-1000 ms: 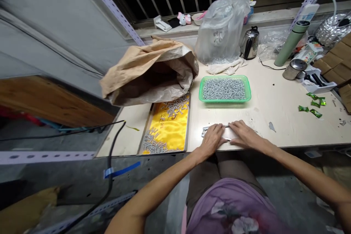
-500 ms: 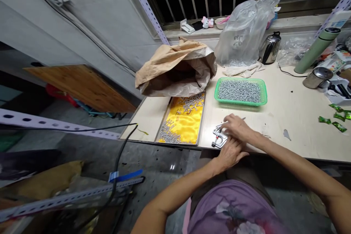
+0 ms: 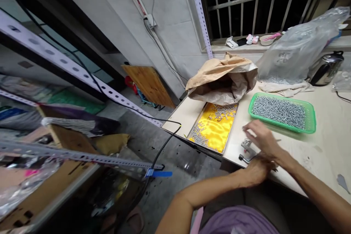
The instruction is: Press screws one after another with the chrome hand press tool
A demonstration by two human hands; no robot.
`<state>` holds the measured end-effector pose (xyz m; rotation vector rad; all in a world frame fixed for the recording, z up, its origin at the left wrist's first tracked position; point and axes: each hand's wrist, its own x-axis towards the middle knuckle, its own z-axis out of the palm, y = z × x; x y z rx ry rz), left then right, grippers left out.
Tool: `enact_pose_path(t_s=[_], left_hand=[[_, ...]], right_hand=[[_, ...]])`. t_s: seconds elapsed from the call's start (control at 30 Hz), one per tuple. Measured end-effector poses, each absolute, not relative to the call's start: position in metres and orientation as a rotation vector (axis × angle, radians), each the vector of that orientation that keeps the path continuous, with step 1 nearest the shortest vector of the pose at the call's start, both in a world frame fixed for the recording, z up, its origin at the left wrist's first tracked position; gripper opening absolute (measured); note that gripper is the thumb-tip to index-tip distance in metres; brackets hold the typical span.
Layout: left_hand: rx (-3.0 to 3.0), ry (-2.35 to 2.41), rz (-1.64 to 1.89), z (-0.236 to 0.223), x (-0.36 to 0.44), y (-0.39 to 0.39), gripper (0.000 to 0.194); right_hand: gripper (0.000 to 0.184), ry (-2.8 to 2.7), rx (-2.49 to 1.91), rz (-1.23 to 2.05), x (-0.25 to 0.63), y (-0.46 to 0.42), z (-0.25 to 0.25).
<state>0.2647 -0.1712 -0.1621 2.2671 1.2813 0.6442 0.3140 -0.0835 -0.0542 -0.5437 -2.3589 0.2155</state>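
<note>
A small C-shaped metal tool [image 3: 249,149], looking like a micrometer, lies at the table's front edge, with a dark knob at its lower left. My left hand [image 3: 257,171] is curled at its lower right and seems to grip it; the fingers are partly hidden. Over the tool and across the left wrist reaches my right hand [image 3: 260,137], thumb and fingertips pinched toward the left. Something tiny and dark shows at the fingertips, too blurred to name. Left of the tool, a shallow tray with yellow cloth [image 3: 216,129] holds loose metal pins [image 3: 199,137].
A green plastic basket [image 3: 312,117] full of metal pins stands behind the hands. An open brown paper sack [image 3: 219,76] leans over the tray's far end. Behind are a clear plastic bag [image 3: 293,53], a white cloth [image 3: 287,87] and a metal kettle [image 3: 326,67]. A black cable [image 3: 164,146] hangs at left.
My view has swung left, so the table appears farther right. My right hand has lifted away from the tool, its fingertips now above it. The left hand stays beside the tool.
</note>
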Motion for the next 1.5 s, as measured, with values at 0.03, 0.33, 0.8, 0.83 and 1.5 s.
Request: enact_pose_path(t_s=[0.03,0.33,0.8,0.83,1.5], left_hand=[[2.326,1.264,0.649,-0.155,0.257,-0.170,0.027],[1.958,2.485,0.296,-0.092,0.071,-0.169,0.016],[1.796,2.514,-0.229,-0.097,0.017,-0.165,0.025],[1.791,2.519,-0.207,-0.093,0.018,-0.165,0.025],[1.013,1.768,0.424,-0.088,0.174,-0.166,0.015]], right_hand=[[0.019,-2.283,-0.611,0.159,0.324,-0.071,-0.045],[0.047,-2.310,-0.982,-0.176,0.407,-0.003,-0.046],[0.036,-2.398,-0.991,0.480,0.426,-0.120,-0.083],[0.036,-2.394,-1.001,0.508,0.428,-0.122,-0.084],[0.021,-2.533,-1.155,0.401,0.409,-0.168,-0.119]])
